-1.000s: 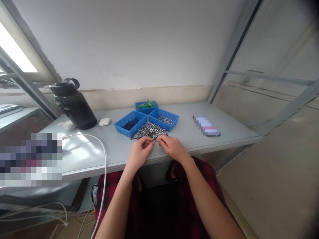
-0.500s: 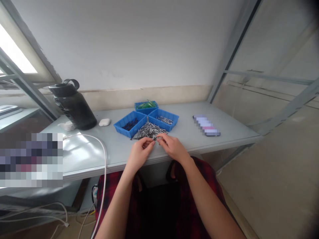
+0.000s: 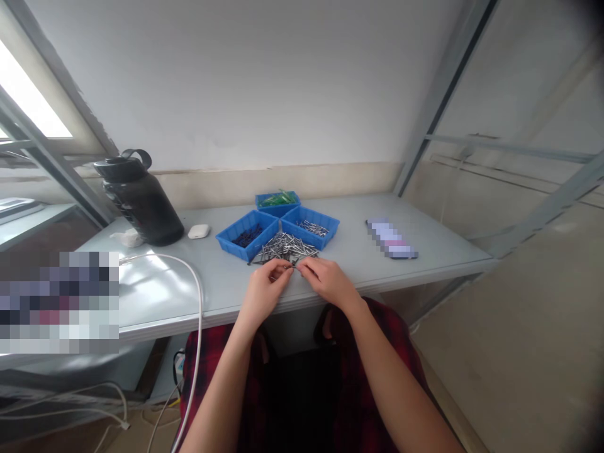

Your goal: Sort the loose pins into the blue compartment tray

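Note:
In the head view my left hand (image 3: 265,286) is closed in a pinch at the table's front edge. My right hand (image 3: 329,281) pinches too, its fingertips almost meeting the left ones. A tiny item sits between the fingertips, too small to name. Just beyond them lies a loose pile of thin silver metal pins (image 3: 284,244), screw- or nail-like, with some dark ones at its front left. Behind the pile, the left blue bin (image 3: 226,246) holds dark pins, and the right blue bin (image 3: 333,228) holds silver ones. A third blue bin (image 3: 278,209) at the back contains green pieces.
A dark water bottle (image 3: 141,204) and a white earbud case (image 3: 199,231) stand to the left. A phone (image 3: 392,238) lies on the right of the table (image 3: 349,251). A white cable (image 3: 199,302) hangs over the front edge. Metal frame posts rise at both sides.
My right fingers have shifted slightly and closed in more at the fingertips. The left hand has stayed nearly in place, and the bins and pile look the same.

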`<action>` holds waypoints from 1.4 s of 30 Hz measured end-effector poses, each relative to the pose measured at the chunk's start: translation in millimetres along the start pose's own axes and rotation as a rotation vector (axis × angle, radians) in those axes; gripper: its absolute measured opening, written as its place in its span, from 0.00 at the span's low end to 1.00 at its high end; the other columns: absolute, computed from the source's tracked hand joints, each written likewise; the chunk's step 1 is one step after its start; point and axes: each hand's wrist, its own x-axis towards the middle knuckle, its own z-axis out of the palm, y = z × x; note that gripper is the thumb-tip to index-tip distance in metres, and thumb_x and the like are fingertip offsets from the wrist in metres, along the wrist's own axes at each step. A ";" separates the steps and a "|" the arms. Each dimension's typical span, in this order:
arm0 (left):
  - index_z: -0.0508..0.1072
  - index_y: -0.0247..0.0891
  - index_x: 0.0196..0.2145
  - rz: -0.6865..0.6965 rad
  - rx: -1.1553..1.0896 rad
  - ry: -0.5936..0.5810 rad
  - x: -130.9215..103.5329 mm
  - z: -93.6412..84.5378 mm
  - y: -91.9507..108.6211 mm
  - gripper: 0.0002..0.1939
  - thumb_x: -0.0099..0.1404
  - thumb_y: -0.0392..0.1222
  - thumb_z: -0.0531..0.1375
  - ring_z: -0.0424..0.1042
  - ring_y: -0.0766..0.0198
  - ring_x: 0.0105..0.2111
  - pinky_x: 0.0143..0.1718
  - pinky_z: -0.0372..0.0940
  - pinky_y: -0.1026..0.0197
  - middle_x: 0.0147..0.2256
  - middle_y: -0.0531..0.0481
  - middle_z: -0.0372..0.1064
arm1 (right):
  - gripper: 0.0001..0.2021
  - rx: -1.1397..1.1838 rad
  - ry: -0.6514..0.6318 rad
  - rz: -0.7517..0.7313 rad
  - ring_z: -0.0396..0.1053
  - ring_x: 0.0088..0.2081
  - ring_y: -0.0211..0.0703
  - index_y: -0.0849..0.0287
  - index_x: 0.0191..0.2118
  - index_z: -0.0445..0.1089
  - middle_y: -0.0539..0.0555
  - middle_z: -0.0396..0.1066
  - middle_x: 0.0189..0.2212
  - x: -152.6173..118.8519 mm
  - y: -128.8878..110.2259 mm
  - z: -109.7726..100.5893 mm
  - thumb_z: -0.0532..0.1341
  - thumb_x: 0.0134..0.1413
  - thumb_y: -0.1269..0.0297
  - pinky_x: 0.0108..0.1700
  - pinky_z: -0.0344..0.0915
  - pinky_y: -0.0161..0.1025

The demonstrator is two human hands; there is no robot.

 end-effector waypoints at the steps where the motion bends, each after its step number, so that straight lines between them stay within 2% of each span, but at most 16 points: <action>1: 0.73 0.37 0.38 0.000 -0.003 0.001 0.1 0.0 0.1 0.12 0.61 0.46 0.58 0.69 0.61 0.31 0.35 0.63 0.61 0.29 0.50 0.72 | 0.12 0.001 0.001 -0.003 0.69 0.35 0.41 0.56 0.35 0.66 0.52 0.72 0.32 -0.3 0.0 -0.1 0.48 0.66 0.63 0.39 0.60 0.35; 15: 0.75 0.36 0.36 0.016 0.058 0.000 -2.5 -1.8 7.1 0.15 0.62 0.49 0.56 0.69 0.61 0.30 0.33 0.61 0.62 0.29 0.49 0.74 | 0.09 0.080 0.030 0.016 0.70 0.36 0.42 0.55 0.43 0.66 0.52 0.73 0.37 -1.5 -1.5 -1.6 0.50 0.64 0.62 0.38 0.61 0.36; 28: 0.74 0.36 0.35 0.020 0.038 -0.013 -2.6 -2.5 8.1 0.14 0.63 0.49 0.55 0.69 0.62 0.30 0.33 0.61 0.63 0.29 0.50 0.73 | 0.10 0.065 0.029 0.022 0.71 0.38 0.42 0.54 0.45 0.66 0.53 0.74 0.40 -1.2 -0.9 -1.5 0.50 0.65 0.60 0.39 0.62 0.36; 35: 0.74 0.36 0.35 0.013 0.024 0.004 -2.2 -2.3 8.7 0.14 0.62 0.49 0.56 0.69 0.61 0.31 0.34 0.62 0.62 0.30 0.49 0.73 | 0.12 0.026 -0.001 0.017 0.69 0.36 0.41 0.56 0.38 0.66 0.52 0.73 0.34 -0.3 -1.3 -1.9 0.47 0.66 0.62 0.39 0.61 0.36; 42: 0.74 0.37 0.36 0.032 0.006 0.012 -1.5 -1.9 5.7 0.13 0.62 0.48 0.56 0.69 0.61 0.30 0.33 0.62 0.62 0.29 0.50 0.73 | 0.10 0.031 0.008 -0.015 0.70 0.39 0.42 0.55 0.42 0.67 0.53 0.74 0.39 -0.9 -0.5 -1.2 0.50 0.65 0.61 0.41 0.62 0.37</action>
